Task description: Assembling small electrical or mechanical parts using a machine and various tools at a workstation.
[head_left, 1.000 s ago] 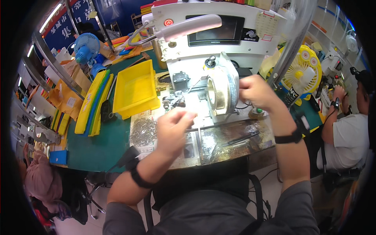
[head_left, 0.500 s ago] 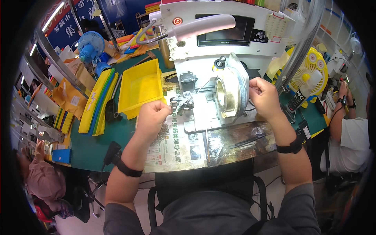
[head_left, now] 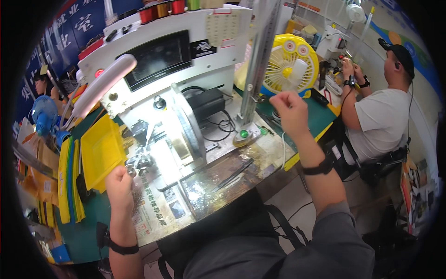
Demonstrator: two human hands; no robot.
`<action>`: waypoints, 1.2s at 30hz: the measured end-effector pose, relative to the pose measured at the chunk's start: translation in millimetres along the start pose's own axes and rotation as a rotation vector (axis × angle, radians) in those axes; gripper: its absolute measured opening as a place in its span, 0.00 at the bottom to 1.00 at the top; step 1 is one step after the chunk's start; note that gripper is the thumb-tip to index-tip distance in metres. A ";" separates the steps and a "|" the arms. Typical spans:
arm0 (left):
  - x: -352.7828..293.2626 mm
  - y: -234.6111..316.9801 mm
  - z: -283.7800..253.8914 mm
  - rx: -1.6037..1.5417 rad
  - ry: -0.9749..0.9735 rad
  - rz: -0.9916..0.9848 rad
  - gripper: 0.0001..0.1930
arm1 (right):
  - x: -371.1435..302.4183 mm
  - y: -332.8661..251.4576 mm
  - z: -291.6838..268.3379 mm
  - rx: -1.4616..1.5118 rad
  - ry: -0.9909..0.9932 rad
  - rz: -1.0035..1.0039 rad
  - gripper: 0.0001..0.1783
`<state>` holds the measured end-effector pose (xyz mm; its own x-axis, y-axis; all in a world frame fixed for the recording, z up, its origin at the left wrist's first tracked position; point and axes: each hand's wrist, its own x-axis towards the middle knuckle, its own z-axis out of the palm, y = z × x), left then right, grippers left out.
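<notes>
My left hand point(head_left: 120, 189) is closed beside a small metal fixture point(head_left: 142, 161) at the front left of a white machine point(head_left: 218, 46). Its fingers curl in by a little round metal part point(head_left: 130, 171); what they grip is hidden. My right hand point(head_left: 292, 114) is raised to the right of the machine, fingers pinched together, apart from the wheel. Anything in that pinch is too small to make out. Between the hands stands a large wheel point(head_left: 189, 123) with a pale rim, brightly lit by a long lamp point(head_left: 106, 86).
A yellow bin point(head_left: 103, 149) stands left of the machine. Thin dark tools point(head_left: 233, 174) lie on the stained board. Upright at the right is a metal post point(head_left: 255, 69), with a yellow fan point(head_left: 290, 65) behind my right hand. A co-worker point(head_left: 383, 107) sits further right.
The view has swung to the right. My right hand has left the wheel's side and moved right and up, still pinched. My left hand stays closed by the metal fixture.
</notes>
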<state>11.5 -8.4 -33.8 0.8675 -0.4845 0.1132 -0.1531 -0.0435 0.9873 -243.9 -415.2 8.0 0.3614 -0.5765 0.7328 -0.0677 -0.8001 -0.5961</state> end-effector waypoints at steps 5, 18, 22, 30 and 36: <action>3.5 -2.9 6.6 -0.044 -0.018 0.038 0.10 | 23.4 23.7 -18.9 0.235 -0.077 0.278 0.08; -0.1 -2.0 5.3 -0.072 -0.021 0.018 0.09 | 19.1 22.6 -6.7 0.292 -0.036 0.441 0.09; -1.3 0.7 6.8 -0.050 -0.013 0.041 0.09 | 17.6 29.8 -6.6 0.232 -0.076 0.381 0.09; 0.6 0.0 7.4 -0.047 -0.024 0.046 0.10 | -13.2 53.6 5.2 0.301 -0.207 0.559 0.10; -0.6 0.5 7.1 -0.015 -0.024 0.053 0.10 | 19.4 30.7 -14.1 0.143 0.039 0.364 0.12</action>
<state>7.5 -14.3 -34.2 0.8466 -0.5066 0.1633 -0.1914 -0.0035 0.9815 -252.1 -453.3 8.6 0.3022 -0.8263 0.4754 -0.0539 -0.5127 -0.8569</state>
